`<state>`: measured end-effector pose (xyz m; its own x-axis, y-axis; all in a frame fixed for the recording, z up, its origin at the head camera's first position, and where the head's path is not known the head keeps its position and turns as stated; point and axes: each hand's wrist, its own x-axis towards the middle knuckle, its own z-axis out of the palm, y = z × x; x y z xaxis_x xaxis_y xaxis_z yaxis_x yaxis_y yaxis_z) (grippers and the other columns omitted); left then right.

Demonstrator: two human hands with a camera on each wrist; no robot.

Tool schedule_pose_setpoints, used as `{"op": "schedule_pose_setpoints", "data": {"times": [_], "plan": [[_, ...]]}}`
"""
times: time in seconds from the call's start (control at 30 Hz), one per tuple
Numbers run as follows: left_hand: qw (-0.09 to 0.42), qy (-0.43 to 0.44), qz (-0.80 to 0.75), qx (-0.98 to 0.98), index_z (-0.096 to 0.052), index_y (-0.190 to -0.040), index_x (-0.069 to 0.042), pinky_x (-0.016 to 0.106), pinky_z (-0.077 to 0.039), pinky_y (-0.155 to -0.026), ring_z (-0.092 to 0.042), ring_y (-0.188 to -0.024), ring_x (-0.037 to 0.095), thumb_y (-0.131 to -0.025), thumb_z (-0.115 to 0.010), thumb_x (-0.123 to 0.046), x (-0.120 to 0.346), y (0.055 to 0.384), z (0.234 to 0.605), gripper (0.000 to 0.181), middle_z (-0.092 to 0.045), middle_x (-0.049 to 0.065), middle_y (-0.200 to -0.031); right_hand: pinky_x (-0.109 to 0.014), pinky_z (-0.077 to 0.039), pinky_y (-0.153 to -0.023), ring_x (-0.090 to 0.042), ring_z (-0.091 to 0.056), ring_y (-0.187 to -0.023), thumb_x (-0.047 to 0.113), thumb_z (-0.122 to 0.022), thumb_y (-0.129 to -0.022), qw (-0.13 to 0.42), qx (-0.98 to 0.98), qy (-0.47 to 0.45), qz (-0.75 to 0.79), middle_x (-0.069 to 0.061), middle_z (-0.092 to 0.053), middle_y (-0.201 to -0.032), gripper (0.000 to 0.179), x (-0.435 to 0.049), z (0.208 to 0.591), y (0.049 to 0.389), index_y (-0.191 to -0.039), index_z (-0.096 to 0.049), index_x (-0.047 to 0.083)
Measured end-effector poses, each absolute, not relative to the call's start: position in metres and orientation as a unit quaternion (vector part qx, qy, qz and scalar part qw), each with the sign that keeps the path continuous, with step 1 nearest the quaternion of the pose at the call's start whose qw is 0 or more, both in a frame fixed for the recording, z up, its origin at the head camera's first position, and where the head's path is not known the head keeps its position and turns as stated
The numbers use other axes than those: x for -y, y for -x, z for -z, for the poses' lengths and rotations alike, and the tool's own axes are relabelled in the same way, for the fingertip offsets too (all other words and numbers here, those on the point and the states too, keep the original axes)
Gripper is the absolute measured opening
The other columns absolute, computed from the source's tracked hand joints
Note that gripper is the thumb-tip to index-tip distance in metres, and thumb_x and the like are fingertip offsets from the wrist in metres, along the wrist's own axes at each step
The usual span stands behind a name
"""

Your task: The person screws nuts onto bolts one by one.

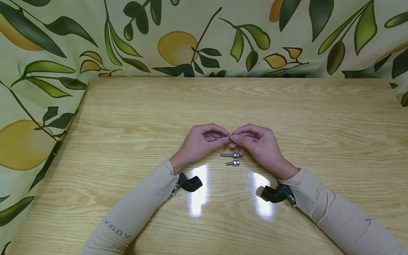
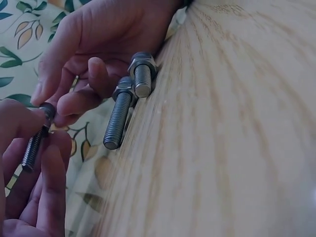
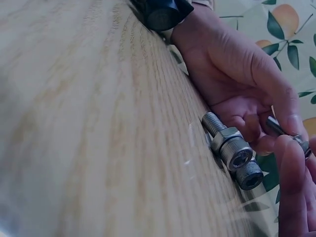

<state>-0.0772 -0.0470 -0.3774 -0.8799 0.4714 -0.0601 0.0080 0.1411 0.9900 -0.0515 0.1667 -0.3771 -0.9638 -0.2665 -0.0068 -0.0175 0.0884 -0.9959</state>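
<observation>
Between both hands, close above the table, is a slim socket head bolt [image 2: 32, 149] with its head to the right. My left hand [image 1: 204, 141] pinches it around the nut and upper shaft, and the threaded end sticks out past the fingers in the left wrist view. At the head end, my right hand [image 1: 259, 141] pinches it between thumb and index finger. The nut is mostly hidden by fingertips. Just below the hands lie a longer bolt [image 1: 227, 155] and a shorter, thicker bolt [image 1: 230, 163], side by side, each with a nut up against its head.
The wood-grain table [image 1: 134, 117] carries two bright light reflections in front of the bolts. A fruit-and-leaf patterned cloth [image 1: 178, 35] hangs along the back and left edges. Black wrist mounts [image 1: 191, 183] sit below both sleeves, near the tabletop.
</observation>
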Motion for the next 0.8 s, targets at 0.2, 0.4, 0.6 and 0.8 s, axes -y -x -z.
{"op": "schedule_pose_setpoints", "data": {"times": [0.2,0.4,0.6,0.8], "plan": [[0.181,-0.166,-0.652,-0.717,-0.071,-0.104,-0.008,0.026,-0.059,-0.087,-0.073,-0.096,0.016,-0.084,-0.076,-0.012,0.0471,0.0776,0.3785,0.021,-0.072,0.010,-0.107,-0.032,-0.058,-0.059,-0.019,-0.070,-0.068,0.022,-0.064,-0.095,0.104,-0.752,0.097,0.644,-0.012,-0.075,-0.086,0.021,-0.1672,0.3766,0.0517,-0.105,-0.068,0.003],[0.184,-0.174,-0.648,-0.718,-0.070,-0.107,-0.008,0.027,-0.059,-0.089,-0.071,-0.098,0.016,-0.085,-0.075,-0.012,0.0473,0.0781,0.3784,0.023,-0.071,0.009,-0.109,-0.030,-0.058,-0.061,-0.018,-0.072,-0.072,0.018,-0.068,-0.092,0.123,-0.750,0.095,0.643,-0.009,-0.077,-0.085,0.021,-0.1673,0.3751,0.0520,-0.104,-0.067,0.001],[0.196,-0.163,-0.618,-0.744,-0.071,-0.105,-0.014,0.029,-0.060,-0.078,-0.072,-0.086,0.014,-0.091,-0.069,-0.030,0.0463,0.0778,0.3768,0.021,-0.074,0.005,-0.097,-0.030,-0.058,-0.061,-0.016,-0.072,-0.071,0.013,-0.067,-0.092,0.122,-0.743,0.103,0.650,-0.007,-0.077,-0.085,0.018,-0.1683,0.3757,0.0522,-0.102,-0.066,-0.002],[0.210,-0.179,-0.631,-0.725,-0.068,-0.111,-0.014,0.028,-0.059,-0.088,-0.072,-0.097,0.014,-0.086,-0.075,-0.023,0.0461,0.0768,0.3758,0.027,-0.071,0.003,-0.110,-0.029,-0.058,-0.060,-0.017,-0.071,-0.067,0.012,-0.069,-0.091,0.109,-0.737,0.107,0.658,-0.005,-0.077,-0.083,0.017,-0.1691,0.3777,0.0528,-0.100,-0.067,-0.002]]}}
